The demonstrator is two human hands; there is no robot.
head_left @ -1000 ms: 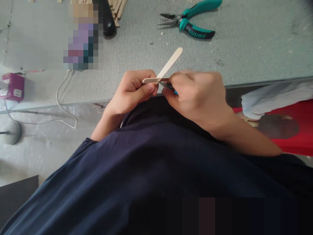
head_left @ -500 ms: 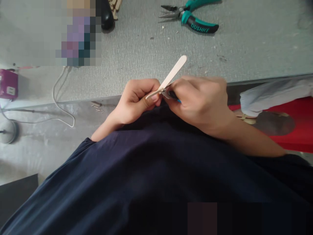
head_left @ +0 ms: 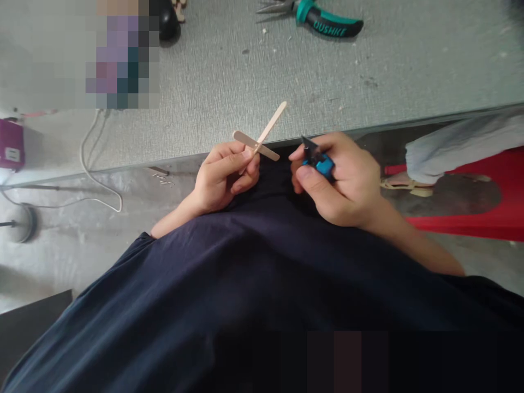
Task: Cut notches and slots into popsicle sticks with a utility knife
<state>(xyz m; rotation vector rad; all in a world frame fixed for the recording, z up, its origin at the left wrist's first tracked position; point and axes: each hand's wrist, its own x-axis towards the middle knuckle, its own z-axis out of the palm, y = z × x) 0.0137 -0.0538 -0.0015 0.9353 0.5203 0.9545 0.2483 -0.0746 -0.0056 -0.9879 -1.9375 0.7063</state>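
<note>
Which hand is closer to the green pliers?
Right. The right hand, gripping a blue tool, sits straight below the pliers; the left hand, pinching crossed sticks, is farther off to the left.

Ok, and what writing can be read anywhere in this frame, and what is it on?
"OUSHIKE" (first letter could be D): teal lettering on the black handle of the pliers on the table.
White label on the purple box: too small to read.
Pixelated patch: unreadable.
Wooden sticks in the left hand and blue tool in the right hand: no text seen.
</note>
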